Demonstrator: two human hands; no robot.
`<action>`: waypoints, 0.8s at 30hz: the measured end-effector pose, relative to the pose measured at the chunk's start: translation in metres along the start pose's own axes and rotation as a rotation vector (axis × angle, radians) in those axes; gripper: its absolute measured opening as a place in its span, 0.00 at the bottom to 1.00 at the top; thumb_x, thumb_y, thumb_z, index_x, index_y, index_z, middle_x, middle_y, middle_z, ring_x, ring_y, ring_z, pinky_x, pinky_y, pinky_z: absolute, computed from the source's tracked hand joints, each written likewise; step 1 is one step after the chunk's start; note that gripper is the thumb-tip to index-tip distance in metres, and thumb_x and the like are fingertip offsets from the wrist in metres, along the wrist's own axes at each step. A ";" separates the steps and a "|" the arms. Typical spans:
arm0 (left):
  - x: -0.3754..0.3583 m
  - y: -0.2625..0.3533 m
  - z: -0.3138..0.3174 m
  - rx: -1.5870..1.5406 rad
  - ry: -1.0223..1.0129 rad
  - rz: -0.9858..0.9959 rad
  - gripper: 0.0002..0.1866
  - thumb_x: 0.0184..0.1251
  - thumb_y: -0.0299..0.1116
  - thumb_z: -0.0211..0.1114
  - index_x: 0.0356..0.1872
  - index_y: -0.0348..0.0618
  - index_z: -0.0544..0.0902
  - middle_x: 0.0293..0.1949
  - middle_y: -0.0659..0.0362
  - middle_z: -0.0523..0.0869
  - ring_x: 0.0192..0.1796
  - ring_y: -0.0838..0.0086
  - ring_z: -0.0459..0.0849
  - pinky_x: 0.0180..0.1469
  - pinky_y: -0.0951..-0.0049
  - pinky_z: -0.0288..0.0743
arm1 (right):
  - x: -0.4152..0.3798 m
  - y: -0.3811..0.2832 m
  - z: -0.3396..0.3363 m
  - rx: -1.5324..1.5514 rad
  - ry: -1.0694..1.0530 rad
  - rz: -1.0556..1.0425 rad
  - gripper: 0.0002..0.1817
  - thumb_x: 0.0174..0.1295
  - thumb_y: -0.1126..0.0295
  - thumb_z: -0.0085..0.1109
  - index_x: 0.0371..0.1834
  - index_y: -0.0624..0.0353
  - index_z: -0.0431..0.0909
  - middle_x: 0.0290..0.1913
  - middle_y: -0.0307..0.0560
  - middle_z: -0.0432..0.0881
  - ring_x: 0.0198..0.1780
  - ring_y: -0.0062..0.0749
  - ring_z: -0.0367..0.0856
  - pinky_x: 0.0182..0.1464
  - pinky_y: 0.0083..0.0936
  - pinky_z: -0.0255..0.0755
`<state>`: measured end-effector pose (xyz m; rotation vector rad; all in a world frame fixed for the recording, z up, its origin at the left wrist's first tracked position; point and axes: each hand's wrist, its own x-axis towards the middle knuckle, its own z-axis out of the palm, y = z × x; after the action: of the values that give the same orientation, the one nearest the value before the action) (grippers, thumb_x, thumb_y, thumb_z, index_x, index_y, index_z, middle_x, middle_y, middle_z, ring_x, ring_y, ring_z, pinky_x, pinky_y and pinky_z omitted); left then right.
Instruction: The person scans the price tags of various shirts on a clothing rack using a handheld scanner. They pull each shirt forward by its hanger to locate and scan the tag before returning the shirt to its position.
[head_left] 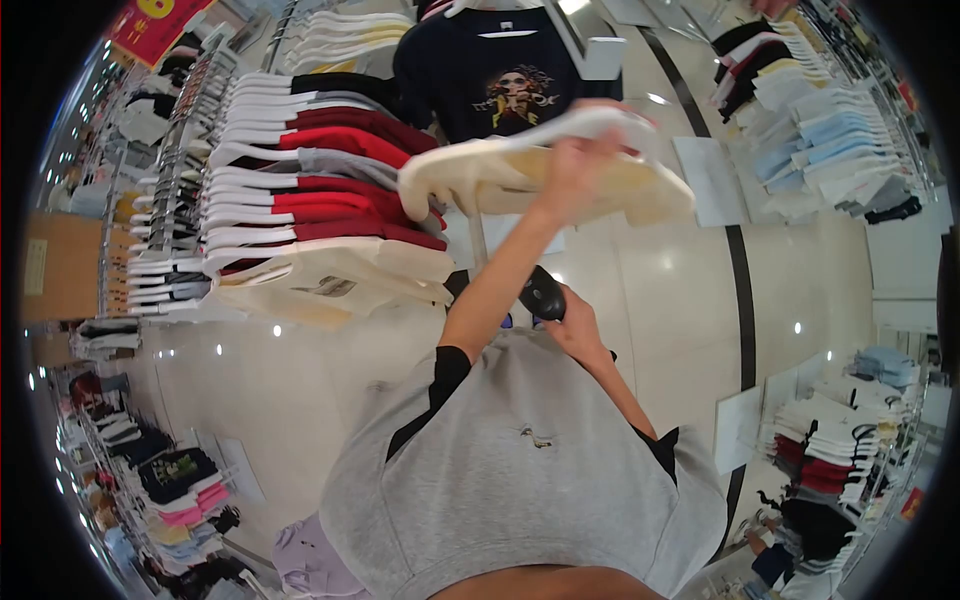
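My left hand [588, 165] is stretched across to the upper middle, blurred by motion, closed on a white hanger [585, 122]. From that hanger hangs a cream shirt [480, 172], held up beside the rack. Lower down, in front of my grey sweatshirt, my right hand [577, 325] is wrapped round a black handheld device [542, 294] with a rounded top; its exact kind I cannot make out. Left of the held shirt, a row of shirts hangs on white hangers, with a cream shirt [340, 278] at the near end and red shirts [350, 205] behind it.
A dark printed T-shirt [510, 90] faces out at the rack's end. More clothes racks stand at the right [820, 130], lower right [820, 450] and lower left [180, 475]. A red sign [155, 25] hangs at upper left. The tiled floor [650, 300] has a dark stripe.
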<state>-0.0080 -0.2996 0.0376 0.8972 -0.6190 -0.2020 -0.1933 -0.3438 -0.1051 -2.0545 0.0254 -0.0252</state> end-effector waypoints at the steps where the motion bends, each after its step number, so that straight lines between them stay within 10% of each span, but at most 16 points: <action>1: -0.008 0.000 0.009 0.197 0.016 -0.144 0.16 0.73 0.38 0.62 0.57 0.44 0.77 0.51 0.57 0.84 0.51 0.71 0.83 0.54 0.70 0.77 | 0.000 -0.001 0.001 0.004 0.005 0.012 0.27 0.49 0.75 0.64 0.56 0.64 0.74 0.42 0.62 0.83 0.46 0.58 0.82 0.49 0.37 0.76; 8: -0.080 0.012 0.022 0.469 -0.335 0.245 0.11 0.69 0.34 0.66 0.48 0.43 0.84 0.48 0.59 0.87 0.49 0.70 0.85 0.51 0.68 0.79 | 0.005 0.041 0.017 0.007 -0.032 -0.312 0.26 0.49 0.73 0.59 0.55 0.67 0.74 0.46 0.68 0.81 0.50 0.63 0.79 0.53 0.45 0.73; 11: -0.110 0.060 -0.007 0.331 0.149 0.303 0.15 0.72 0.34 0.62 0.55 0.39 0.76 0.46 0.48 0.85 0.46 0.60 0.86 0.49 0.59 0.83 | 0.008 0.025 0.010 -0.108 -0.266 0.238 0.27 0.50 0.70 0.61 0.56 0.67 0.74 0.49 0.65 0.81 0.55 0.60 0.78 0.58 0.46 0.70; 17: -0.141 0.207 -0.145 -0.007 0.725 0.731 0.21 0.76 0.50 0.55 0.50 0.41 0.78 0.45 0.53 0.84 0.30 0.76 0.78 0.31 0.78 0.75 | 0.003 0.027 0.023 -0.221 -0.086 -0.187 0.27 0.51 0.72 0.62 0.58 0.63 0.74 0.52 0.67 0.80 0.55 0.62 0.78 0.57 0.42 0.72; 24: -0.168 0.236 -0.195 -0.053 1.158 0.667 0.23 0.77 0.53 0.52 0.50 0.42 0.76 0.44 0.55 0.84 0.24 0.82 0.67 0.27 0.84 0.66 | 0.009 0.010 0.035 -0.069 -0.280 -0.144 0.26 0.50 0.74 0.64 0.57 0.64 0.75 0.46 0.63 0.83 0.47 0.59 0.82 0.50 0.39 0.76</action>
<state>-0.0511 0.0463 0.0606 0.5739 0.2020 0.8568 -0.1833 -0.3182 -0.1303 -2.1086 -0.2988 0.1757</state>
